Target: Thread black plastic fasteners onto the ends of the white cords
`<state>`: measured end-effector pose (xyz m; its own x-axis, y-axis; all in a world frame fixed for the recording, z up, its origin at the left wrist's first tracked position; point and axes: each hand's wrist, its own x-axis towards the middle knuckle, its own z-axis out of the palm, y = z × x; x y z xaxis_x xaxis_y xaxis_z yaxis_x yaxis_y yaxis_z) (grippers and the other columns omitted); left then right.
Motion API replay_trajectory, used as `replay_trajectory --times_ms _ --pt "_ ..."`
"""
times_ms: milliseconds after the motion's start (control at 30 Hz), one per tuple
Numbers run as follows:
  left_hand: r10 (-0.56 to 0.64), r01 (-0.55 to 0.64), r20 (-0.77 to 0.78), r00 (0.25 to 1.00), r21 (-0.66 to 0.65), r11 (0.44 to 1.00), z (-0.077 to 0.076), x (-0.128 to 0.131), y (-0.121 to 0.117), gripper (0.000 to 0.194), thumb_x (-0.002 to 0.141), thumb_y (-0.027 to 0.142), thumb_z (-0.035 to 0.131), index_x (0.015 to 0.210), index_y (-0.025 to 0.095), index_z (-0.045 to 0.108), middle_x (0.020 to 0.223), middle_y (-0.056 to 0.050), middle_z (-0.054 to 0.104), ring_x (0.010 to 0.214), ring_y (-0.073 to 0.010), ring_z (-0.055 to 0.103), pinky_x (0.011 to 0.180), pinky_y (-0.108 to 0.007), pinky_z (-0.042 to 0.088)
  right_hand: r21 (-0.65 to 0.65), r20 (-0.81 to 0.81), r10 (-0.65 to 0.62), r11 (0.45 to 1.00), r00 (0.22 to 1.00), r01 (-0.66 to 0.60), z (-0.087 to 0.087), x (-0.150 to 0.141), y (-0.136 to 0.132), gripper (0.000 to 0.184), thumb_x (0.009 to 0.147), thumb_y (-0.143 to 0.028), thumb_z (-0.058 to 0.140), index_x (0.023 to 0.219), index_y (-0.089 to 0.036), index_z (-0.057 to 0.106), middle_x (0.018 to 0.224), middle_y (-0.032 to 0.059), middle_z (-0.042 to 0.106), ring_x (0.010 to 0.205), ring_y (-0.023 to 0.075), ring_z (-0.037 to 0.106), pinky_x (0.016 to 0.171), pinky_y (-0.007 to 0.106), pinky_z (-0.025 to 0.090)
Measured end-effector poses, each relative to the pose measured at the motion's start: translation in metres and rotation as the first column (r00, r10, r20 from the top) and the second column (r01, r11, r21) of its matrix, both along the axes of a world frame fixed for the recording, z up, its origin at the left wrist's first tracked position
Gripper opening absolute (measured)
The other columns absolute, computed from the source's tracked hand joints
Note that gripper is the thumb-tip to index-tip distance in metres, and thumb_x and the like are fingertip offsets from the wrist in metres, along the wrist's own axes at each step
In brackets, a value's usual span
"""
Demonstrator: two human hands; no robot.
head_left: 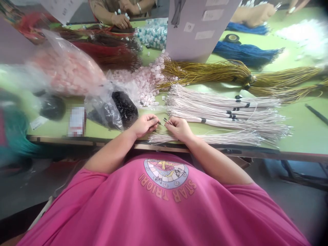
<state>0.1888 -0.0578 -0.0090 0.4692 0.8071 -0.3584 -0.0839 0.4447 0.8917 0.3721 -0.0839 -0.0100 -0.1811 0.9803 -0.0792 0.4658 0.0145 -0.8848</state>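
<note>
Both of my hands meet close together above the near edge of the green table [307,136]. Between thumb and fingers, my left hand [144,125] pinches a tiny black connector housing [159,123]. My right hand [180,128] is closed on the end of a thin white wire [166,121], its tip pointing toward the left hand; a small dark piece shows at that tip. Under the right hand lies a loose row of white wires [230,138]. Larger white wire bundles [215,109], banded with black tape, lie just beyond. A clear bag of black connector housings [125,107] stands beyond my left hand.
Pink housings [146,78] are heaped in the middle, beside a bag of them [69,71]. Yellow wire bundles [217,73] and blue wires [246,53] lie farther back. A purple partition [197,27] rises there. Across the table are other people's hands [120,21].
</note>
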Motion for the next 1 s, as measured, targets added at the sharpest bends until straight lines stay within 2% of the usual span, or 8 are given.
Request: replay_trajectory --times_ms 133,300,467,567,700,867,1000 --pt "-0.024 0.027 0.045 0.999 -0.067 0.997 -0.0017 -0.0012 0.0012 0.027 0.065 0.025 0.073 0.082 0.011 0.057 0.058 -0.001 0.058 0.039 -0.0014 0.037 0.039 -0.015 0.023 0.008 -0.005 -0.009 1.0 1.0 0.009 -0.0005 0.0004 -0.0001 0.026 0.073 -0.036 0.051 0.059 -0.015 0.051 0.054 -0.0023 0.044 0.056 0.009 0.04 0.055 0.022 0.032" --pt "-0.011 0.012 0.026 1.0 -0.06 0.998 -0.0018 -0.0009 0.0 0.02 0.066 0.015 0.069 0.081 0.01 0.057 0.06 -0.003 0.062 0.037 -0.0016 0.037 0.038 -0.016 0.022 0.015 0.004 -0.018 1.0 1.0 0.018 0.0006 -0.0003 -0.0007 0.027 0.073 -0.036 0.051 0.056 -0.016 0.047 0.053 -0.0027 0.041 0.055 0.0088 0.038 0.054 0.022 0.031" --pt "0.005 -0.005 0.002 1.0 -0.019 1.0 -0.0038 -0.0003 0.0 0.018 0.067 0.016 0.068 0.081 0.01 0.058 0.065 -0.005 0.065 0.037 -0.0015 0.037 0.038 -0.017 0.023 0.039 0.024 -0.038 0.999 0.999 0.037 0.0002 -0.0013 -0.0013 0.027 0.073 -0.035 0.05 0.054 -0.016 0.044 0.051 -0.0032 0.039 0.053 0.0083 0.036 0.053 0.022 0.029" --pt "0.016 -0.016 -0.023 1.0 0.001 1.0 -0.0046 0.0 -0.0002 0.02 0.066 0.018 0.068 0.082 0.011 0.058 0.066 -0.005 0.066 0.037 -0.0016 0.036 0.038 -0.018 0.024 0.056 0.055 -0.021 0.998 0.998 0.018 -0.0003 -0.0013 -0.0011 0.026 0.073 -0.035 0.05 0.056 -0.016 0.048 0.052 -0.0025 0.041 0.054 0.0089 0.038 0.054 0.023 0.03" --pt "0.01 -0.003 -0.138 0.99 0.053 0.999 -0.0031 0.0007 -0.0023 0.025 0.065 0.024 0.07 0.084 0.011 0.059 0.07 -0.005 0.067 0.039 -0.0021 0.037 0.04 -0.018 0.026 0.068 0.105 -0.012 0.998 0.994 0.005 -0.0006 -0.0011 -0.0009 0.025 0.074 -0.035 0.05 0.059 -0.015 0.052 0.054 -0.0013 0.047 0.056 0.0097 0.041 0.055 0.023 0.031" --pt "0.026 0.04 -0.298 0.954 0.213 0.976 -0.0033 0.0034 -0.0031 0.026 0.064 0.031 0.07 0.082 0.012 0.064 0.074 -0.005 0.068 0.059 -0.0086 0.055 0.057 -0.022 0.041 0.079 0.146 0.003 0.997 0.989 -0.015 -0.0027 -0.0012 -0.0002 0.025 0.075 -0.034 0.049 0.059 -0.015 0.053 0.055 -0.0006 0.05 0.056 0.0098 0.042 0.055 0.023 0.031" --pt "0.023 0.069 -0.334 0.942 0.26 0.963 -0.0065 0.0051 -0.0017 0.028 0.063 0.034 0.07 0.081 0.013 0.065 0.075 -0.005 0.069 0.065 -0.0112 0.058 0.063 -0.024 0.043 0.075 0.154 0.016 0.997 0.988 -0.028 -0.0044 -0.0015 0.0007 0.024 0.074 -0.033 0.05 0.061 -0.015 0.055 0.057 0.0 0.052 0.057 0.0102 0.043 0.056 0.023 0.031"
